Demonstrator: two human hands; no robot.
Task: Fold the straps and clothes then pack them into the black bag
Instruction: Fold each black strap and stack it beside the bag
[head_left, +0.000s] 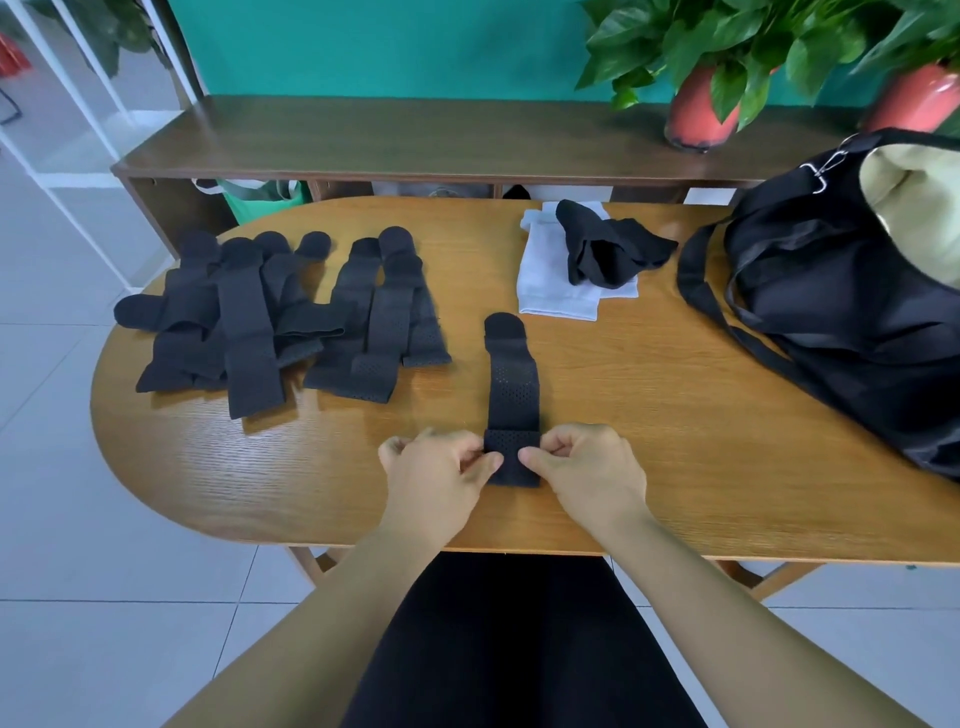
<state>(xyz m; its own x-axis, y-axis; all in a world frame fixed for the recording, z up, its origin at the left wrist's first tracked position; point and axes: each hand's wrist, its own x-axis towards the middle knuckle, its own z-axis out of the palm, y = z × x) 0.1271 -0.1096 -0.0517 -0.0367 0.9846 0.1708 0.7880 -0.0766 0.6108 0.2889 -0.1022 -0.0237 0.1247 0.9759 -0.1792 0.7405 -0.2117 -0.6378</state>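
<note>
One black perforated strap lies lengthwise at the middle of the wooden table, its near end folded over on itself. My left hand pinches the left side of that fold and my right hand pinches the right side. A heap of several black straps lies flat at the table's left. At the back, a crumpled black garment rests on a white cloth. The black bag stands at the right with its mouth open, showing a pale lining.
A low wooden shelf runs behind the table, with two potted plants in red pots on it. The bag's strap loops over the table toward the white cloth. The table's near edge lies just behind my wrists.
</note>
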